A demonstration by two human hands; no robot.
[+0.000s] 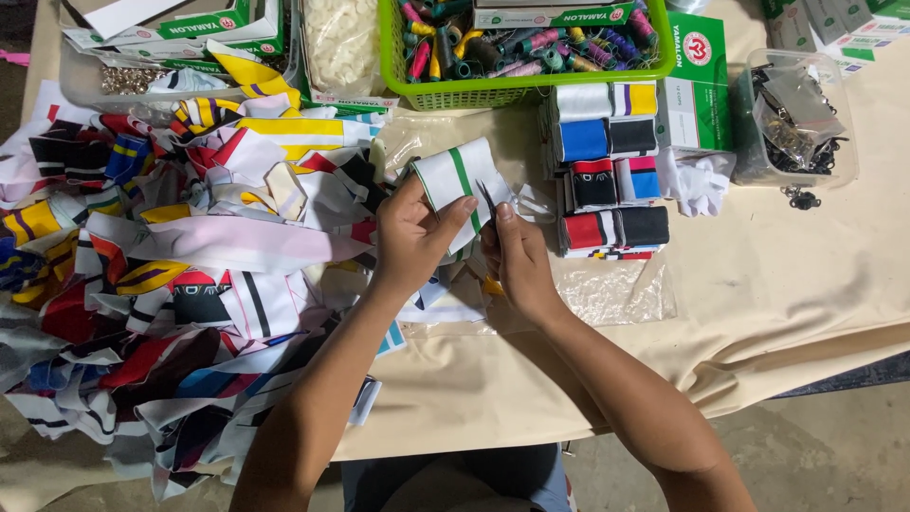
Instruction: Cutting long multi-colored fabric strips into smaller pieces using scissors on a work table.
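The left hand (409, 237) is closed around a folded white cloth piece with a green stripe (457, 185), with the thumb pressing on its front. The right hand (517, 256) pinches the right edge of the same piece between the thumb and the fingers. The piece is held just above the cream table cover (777, 275), in the middle of the table, between a big heap of coloured cloth pieces (161, 275) on the left and a neat stack of folded pieces (607, 171) on the right.

Behind the hands stands a green plastic basket (531, 87); it is full of thread spools (531, 43) in many colours. At the right, a clear plastic box (796, 123) holds small dark metal clips. At the top left, another clear tray (85, 90) holds small shiny metal parts. Beside the basket, a clear bag (341, 43) contains white round pieces. A flat empty clear bag (616, 289) lies under the right wrist.
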